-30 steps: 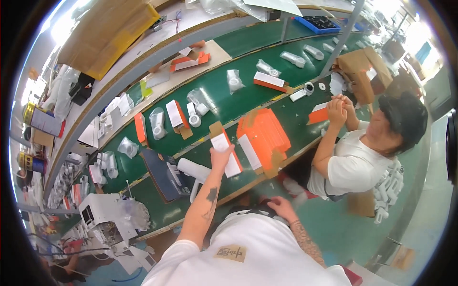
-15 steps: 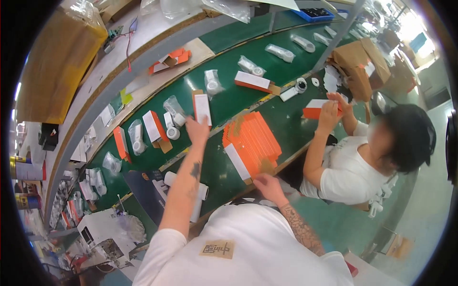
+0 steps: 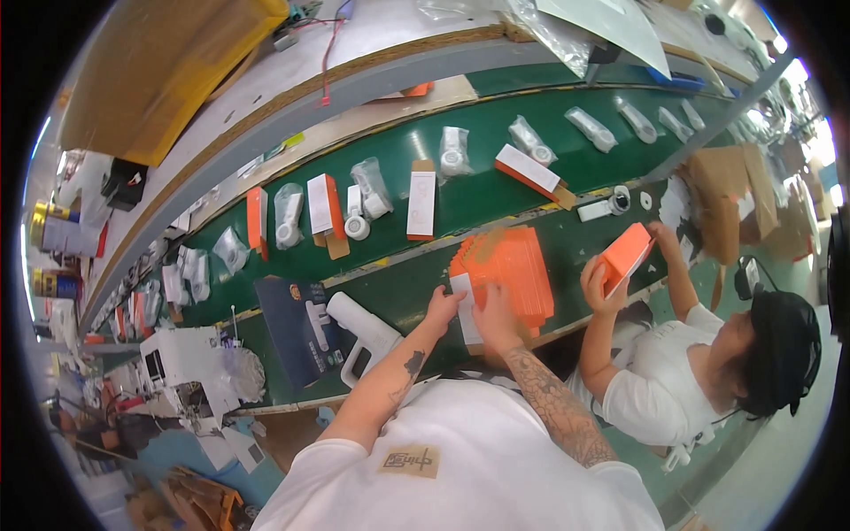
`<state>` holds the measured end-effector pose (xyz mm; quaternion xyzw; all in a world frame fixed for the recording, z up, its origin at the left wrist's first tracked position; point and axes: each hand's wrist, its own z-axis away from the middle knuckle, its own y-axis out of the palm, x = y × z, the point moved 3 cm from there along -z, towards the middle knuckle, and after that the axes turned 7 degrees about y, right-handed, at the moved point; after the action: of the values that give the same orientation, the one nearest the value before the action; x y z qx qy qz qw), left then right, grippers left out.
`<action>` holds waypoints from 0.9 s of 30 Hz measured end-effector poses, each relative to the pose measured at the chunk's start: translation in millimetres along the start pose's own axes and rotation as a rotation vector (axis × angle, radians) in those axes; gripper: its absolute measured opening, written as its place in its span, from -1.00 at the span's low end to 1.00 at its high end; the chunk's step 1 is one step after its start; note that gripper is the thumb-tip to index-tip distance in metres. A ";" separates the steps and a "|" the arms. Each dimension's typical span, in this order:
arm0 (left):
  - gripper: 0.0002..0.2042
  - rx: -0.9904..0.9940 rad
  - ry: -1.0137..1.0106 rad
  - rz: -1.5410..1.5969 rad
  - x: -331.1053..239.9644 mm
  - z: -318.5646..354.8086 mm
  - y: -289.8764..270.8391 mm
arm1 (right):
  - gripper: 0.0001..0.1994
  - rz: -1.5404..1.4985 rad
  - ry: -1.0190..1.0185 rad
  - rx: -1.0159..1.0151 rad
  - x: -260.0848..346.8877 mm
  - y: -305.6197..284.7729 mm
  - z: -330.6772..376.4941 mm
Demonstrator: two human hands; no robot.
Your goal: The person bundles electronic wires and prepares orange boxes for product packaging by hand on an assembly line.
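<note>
A stack of flat folded orange cartons (image 3: 522, 265) lies on the green bench in front of me. The carton nearest me shows a white panel (image 3: 466, 323), and it stands between my two hands. My left hand (image 3: 443, 310) pinches the left edge of that panel, fingers closed. My right hand (image 3: 498, 317) is at the carton's right side, over the orange stack; motion smears its fingers. Left of my left forearm lie a white handheld appliance (image 3: 365, 323) and a dark blue printed box (image 3: 299, 332).
Beyond the bench runs a green conveyor (image 3: 394, 217) with bagged white devices (image 3: 454, 152) and upright orange-and-white cartons (image 3: 421, 202). A co-worker (image 3: 691, 354) at the right holds an orange carton (image 3: 627, 258). A shelf edge (image 3: 390, 55) overhangs the far side; a brown cardboard box (image 3: 722, 195) stands right.
My left hand has drawn back from a carton on the conveyor to the stack. My right hand has moved up onto the stack. The co-worker has tilted their carton; my view has turned.
</note>
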<state>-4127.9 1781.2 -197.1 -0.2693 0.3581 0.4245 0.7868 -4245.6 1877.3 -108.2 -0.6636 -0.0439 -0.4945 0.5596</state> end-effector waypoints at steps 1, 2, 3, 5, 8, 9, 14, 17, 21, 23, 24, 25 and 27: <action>-0.20 0.019 0.000 -0.049 1.5 -3.1 2.3 | -0.49 -0.078 0.030 -0.106 -3.3 -4.5 -1.5; -0.20 0.030 -0.005 -0.052 -8.4 3.6 9.4 | -0.49 -0.073 0.042 -0.110 -8.9 -8.6 -2.3; -0.20 0.045 -0.025 -0.079 -17.6 11.0 14.1 | -0.49 -0.079 0.085 -0.074 -15.0 -10.5 -4.6; -0.19 0.071 -0.038 -0.111 -18.9 16.3 14.7 | -0.49 -0.086 0.133 -0.050 -18.7 -11.3 -1.9; -0.23 -0.023 -0.074 0.098 -8.9 12.7 6.1 | -0.53 -0.113 0.129 -0.023 -20.7 -1.3 -2.3; -0.24 -0.008 -0.094 0.175 -7.8 11.2 7.7 | -0.55 -0.056 0.096 -0.044 -24.0 -2.5 -4.9; -0.34 0.095 -0.076 0.264 -6.9 12.8 12.7 | -0.62 -0.132 0.217 0.178 -28.6 -2.9 -4.1; -0.37 -0.230 0.238 -0.270 -23.5 1.8 -0.8 | -0.66 -0.198 0.219 -0.017 -33.2 -14.0 1.7; -0.26 -0.636 0.656 -0.872 -108.4 -30.0 -17.6 | -0.72 -0.161 0.185 -0.055 -38.7 -38.9 31.6; -0.18 -0.681 0.641 -0.944 -131.6 -53.5 -35.3 | -0.73 -0.152 0.195 -0.064 -41.0 -45.8 42.0; -0.15 -0.646 0.622 -0.979 -141.7 -66.7 -39.7 | -0.73 -0.229 0.231 -0.042 -42.3 -49.1 46.0; -0.11 -0.560 0.530 -0.948 -145.7 -80.7 -40.9 | -0.72 -0.308 0.260 -0.018 -46.5 -54.9 46.2; -0.01 -0.391 0.357 -0.922 -146.9 -109.3 -42.8 | -0.71 -0.346 0.318 -0.062 -60.0 -71.5 43.4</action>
<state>-4183.9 1610.7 -141.1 -0.6086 0.2450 0.0410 0.7536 -4293.3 1967.6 -95.5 -0.5770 -0.0532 -0.6824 0.4455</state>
